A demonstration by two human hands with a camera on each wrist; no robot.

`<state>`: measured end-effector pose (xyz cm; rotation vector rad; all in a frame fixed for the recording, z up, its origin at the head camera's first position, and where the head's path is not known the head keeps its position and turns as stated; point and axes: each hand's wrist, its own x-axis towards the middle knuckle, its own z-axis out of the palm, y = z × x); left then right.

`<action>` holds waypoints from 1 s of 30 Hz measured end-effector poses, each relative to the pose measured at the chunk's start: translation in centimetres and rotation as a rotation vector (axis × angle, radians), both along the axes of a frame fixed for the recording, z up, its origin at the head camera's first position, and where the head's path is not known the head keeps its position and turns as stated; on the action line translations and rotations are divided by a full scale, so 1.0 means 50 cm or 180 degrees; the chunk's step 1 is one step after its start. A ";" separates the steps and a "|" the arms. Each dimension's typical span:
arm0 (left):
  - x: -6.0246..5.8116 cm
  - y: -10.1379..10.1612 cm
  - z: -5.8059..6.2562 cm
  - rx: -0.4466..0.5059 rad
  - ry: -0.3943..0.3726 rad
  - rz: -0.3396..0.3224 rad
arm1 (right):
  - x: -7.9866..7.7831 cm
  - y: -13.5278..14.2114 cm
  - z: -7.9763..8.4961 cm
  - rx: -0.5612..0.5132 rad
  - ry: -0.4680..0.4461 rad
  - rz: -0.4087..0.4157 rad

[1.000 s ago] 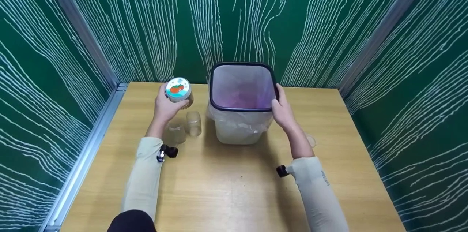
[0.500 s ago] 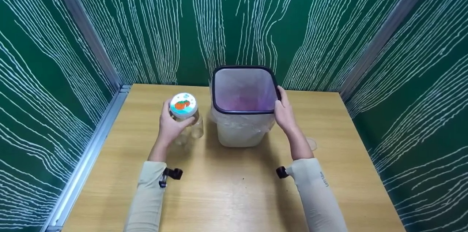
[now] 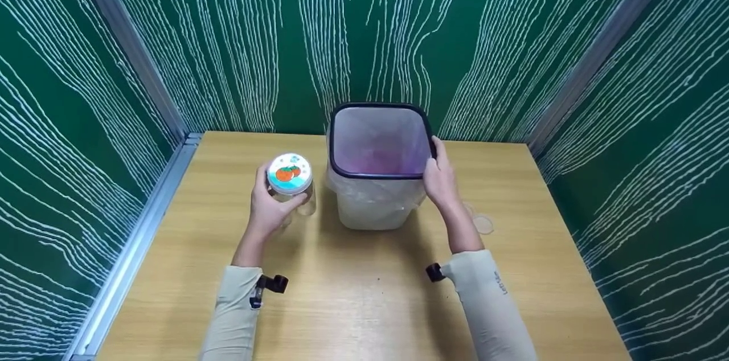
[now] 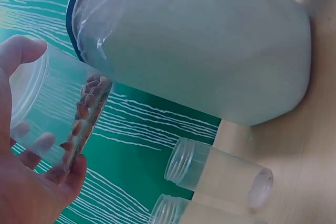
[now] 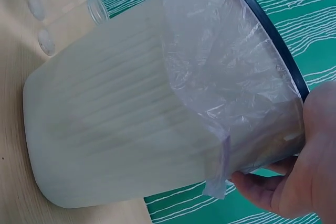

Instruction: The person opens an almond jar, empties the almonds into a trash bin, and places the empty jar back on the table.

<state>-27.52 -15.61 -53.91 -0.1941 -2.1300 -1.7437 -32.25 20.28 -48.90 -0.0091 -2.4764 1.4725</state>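
A clear jar with a layer of brown seeds or nuts at its bottom is gripped in my left hand, raised off the table. Its round lid carries a picture of orange fruit. Fingers and thumb wrap the jar's side. My right hand holds the right side of a pale trash bin at its black rim. A clear plastic liner hangs over the bin's outside. Below the held jar stand two clear open jars, a nearer jar and another jar.
Clear round discs, perhaps lids, lie on the table right of the bin, one disc beside my right forearm. Green walls with white lines enclose the wooden table at the back and sides.
My left hand has brought the jar toward me, lower and slightly right, over the standing jars. The right hand keeps its hold on the bin.
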 end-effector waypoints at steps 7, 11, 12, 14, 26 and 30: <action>0.010 0.008 0.016 0.0032 -0.0014 -0.0058 | 0.000 0.000 0.003 0.0025 -0.0063 0.0029; 0.009 0.013 0.034 0.0007 0.0015 -0.0090 | -0.005 0.006 0.005 -0.0062 -0.0023 0.0123; 0.009 0.014 0.038 0.0001 0.0017 -0.0094 | -0.006 0.007 0.005 -0.0097 -0.0024 0.0161; 0.013 0.016 0.055 -0.0020 0.0077 -0.0104 | -0.008 0.007 0.004 -0.0148 -0.0013 0.0246; 0.062 0.039 0.139 -0.0156 0.0474 -0.0099 | 0.025 0.020 -0.013 -0.0502 0.0188 0.0462; 0.056 0.039 0.112 -0.0188 0.0346 -0.0134 | 0.061 0.029 -0.025 -0.0696 0.0171 0.0211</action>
